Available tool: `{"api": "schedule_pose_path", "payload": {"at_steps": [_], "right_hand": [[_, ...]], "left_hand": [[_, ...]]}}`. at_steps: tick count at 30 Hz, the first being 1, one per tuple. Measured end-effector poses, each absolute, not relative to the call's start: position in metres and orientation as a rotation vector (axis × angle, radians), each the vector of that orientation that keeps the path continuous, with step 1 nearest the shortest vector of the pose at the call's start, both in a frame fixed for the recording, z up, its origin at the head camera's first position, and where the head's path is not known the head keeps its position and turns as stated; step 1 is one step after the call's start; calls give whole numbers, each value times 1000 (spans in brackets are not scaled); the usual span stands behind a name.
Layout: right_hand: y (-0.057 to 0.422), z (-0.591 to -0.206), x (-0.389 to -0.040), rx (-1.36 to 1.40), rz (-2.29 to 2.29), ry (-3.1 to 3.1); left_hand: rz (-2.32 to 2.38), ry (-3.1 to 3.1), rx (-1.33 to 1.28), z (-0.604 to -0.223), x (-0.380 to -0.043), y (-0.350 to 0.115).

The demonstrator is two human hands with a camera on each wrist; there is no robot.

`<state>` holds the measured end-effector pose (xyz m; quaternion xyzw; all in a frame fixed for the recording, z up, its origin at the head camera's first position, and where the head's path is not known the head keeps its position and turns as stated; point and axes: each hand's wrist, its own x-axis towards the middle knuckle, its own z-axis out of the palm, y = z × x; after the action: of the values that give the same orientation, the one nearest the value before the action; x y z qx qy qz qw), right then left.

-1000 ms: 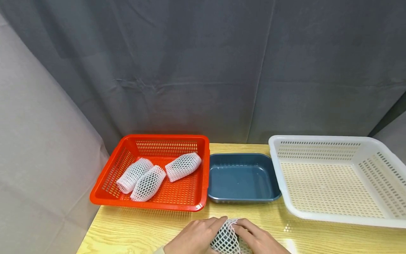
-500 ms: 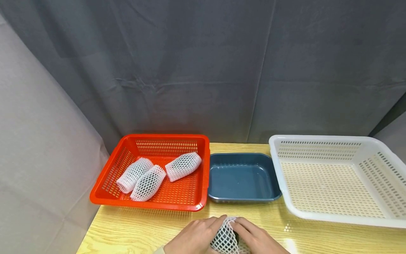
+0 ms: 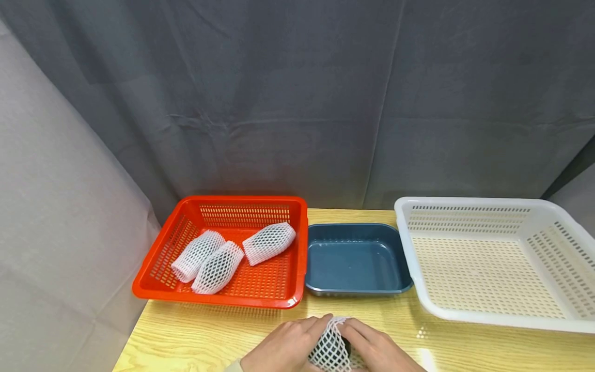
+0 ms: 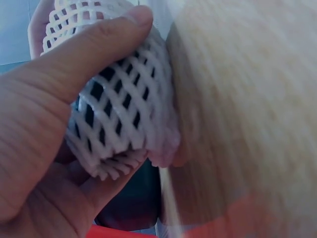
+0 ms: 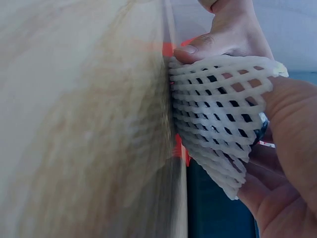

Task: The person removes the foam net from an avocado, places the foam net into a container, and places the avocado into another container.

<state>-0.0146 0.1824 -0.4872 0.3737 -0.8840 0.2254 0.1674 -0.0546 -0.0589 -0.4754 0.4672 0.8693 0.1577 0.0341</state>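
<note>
At the front edge of the head view, a white foam net sleeve (image 3: 329,349) with a dark object inside lies between both hands, low over the table. My left hand (image 3: 284,347) grips it from the left; in the left wrist view the thumb (image 4: 106,42) lies across the netting. On the other side, my right hand (image 3: 377,347) holds the sleeve's open edge. There a bit of the dark, shiny object (image 5: 261,130) shows past the mesh in the right wrist view. What the object is, I cannot tell; most of it is covered.
A red basket (image 3: 218,299) at the left contains 3 netted items, one of them a netted piece (image 3: 269,243) apart at its right side. Beside it stands a dark blue tray (image 3: 355,266). To the right is a white basket (image 3: 483,279). Grey curtain (image 3: 279,103) hangs behind.
The right fingers have shifted slightly left along the sleeve's edge, and more of the dark object shows beside them. The left hand, baskets and tray stay put.
</note>
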Motion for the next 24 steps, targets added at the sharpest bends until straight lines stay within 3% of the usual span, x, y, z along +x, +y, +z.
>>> {"api": "schedule_pose_path", "payload": {"at_steps": [24], "right_hand": [[188, -483, -15, 1110, 599, -2440]], "left_hand": [[503, 2580, 1289, -470, -56, -59]]}}
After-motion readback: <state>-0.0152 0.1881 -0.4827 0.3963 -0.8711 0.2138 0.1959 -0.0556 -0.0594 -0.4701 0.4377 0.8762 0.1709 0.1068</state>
